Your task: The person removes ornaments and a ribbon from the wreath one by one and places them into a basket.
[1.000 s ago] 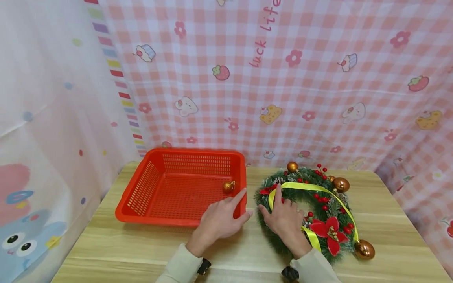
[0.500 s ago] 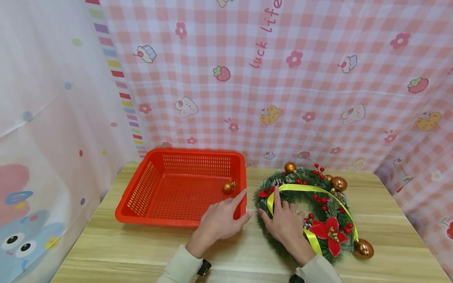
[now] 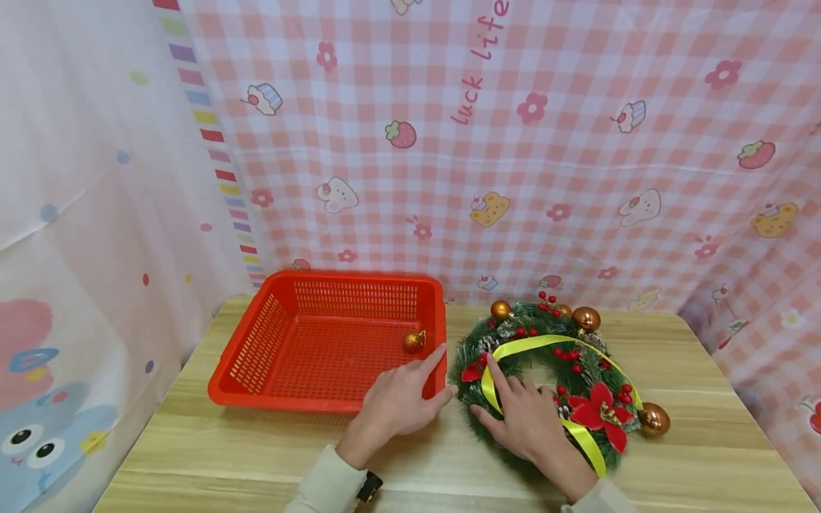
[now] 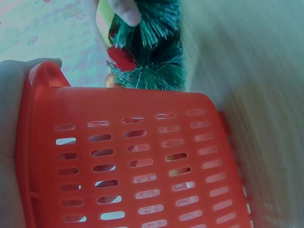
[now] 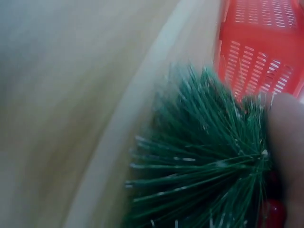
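A green Christmas wreath [image 3: 467, 349] lies at the right of the table, with red poinsettias [image 3: 600, 417], red berries and golden-brown baubles [image 3: 655, 420]. My right hand [image 3: 529, 424] grips its near left part, thumb toward the outer edge and index finger pointing forward beside a loop of yellow ribbon [image 3: 534, 344]. In the right wrist view the thumb lies along the green bristles [image 5: 199, 152]. To the left stands a red plastic basket [image 3: 327, 405]. My left hand [image 3: 400, 399] rests over its near right corner, index finger and thumb extended; its other fingertips are hidden.
One small gold bauble [image 3: 414, 340] lies in the basket near its right wall. A pink checked cloth [image 3: 449, 178] hangs behind the wooden table [image 3: 256, 456], and a white printed cloth [image 3: 96, 214] hangs at the left.
The wreath has turned counterclockwise as seen from above, its baubles and berries shifting leftward or backward. My right hand has turned with it. The left hand and basket have stayed put.
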`<state>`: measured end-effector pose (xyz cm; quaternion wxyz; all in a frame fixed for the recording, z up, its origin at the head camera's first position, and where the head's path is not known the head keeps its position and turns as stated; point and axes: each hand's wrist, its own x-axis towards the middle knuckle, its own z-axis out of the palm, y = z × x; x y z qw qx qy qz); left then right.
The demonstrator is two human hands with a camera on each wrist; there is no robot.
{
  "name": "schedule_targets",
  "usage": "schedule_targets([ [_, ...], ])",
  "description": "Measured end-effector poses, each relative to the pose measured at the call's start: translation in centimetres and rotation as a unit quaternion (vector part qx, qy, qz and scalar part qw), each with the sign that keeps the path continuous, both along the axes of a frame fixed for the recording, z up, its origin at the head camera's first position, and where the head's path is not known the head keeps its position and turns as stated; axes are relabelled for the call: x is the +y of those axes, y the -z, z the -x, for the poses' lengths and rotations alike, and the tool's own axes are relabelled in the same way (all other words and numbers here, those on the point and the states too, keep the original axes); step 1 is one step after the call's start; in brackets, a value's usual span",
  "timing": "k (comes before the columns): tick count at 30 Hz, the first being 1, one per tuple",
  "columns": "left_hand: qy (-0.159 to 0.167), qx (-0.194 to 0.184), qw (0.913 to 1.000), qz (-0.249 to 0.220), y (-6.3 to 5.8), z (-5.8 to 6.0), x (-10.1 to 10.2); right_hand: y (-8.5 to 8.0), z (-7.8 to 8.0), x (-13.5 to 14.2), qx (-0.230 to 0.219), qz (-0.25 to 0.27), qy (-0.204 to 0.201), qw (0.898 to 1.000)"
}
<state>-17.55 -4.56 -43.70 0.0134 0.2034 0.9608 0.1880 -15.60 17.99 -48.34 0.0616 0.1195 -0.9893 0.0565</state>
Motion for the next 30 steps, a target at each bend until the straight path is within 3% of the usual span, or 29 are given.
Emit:
schedule_targets([
  [9,0.001,-0.006,1.0,0.006,-0.1,0.0,-0.1,-0.1,-1.1,1.9,0.014,-0.006,-0.088,0.996],
  [19,-0.002,-0.014,0.9999,0.005,-0.2,0.0,0.0,-0.3,-1.5,4.7,0.021,-0.026,-0.179,0.983],
  [24,-0.002,-0.008,1.0,0.002,-0.1,0.0,0.0,-0.8,-1.6,5.9,0.016,-0.04,-0.195,0.98],
  [30,-0.005,-0.008,1.0,0.003,-0.1,0.0,0.1,-1.0,-2.2,5.8,0.056,-0.048,-0.18,0.981],
])
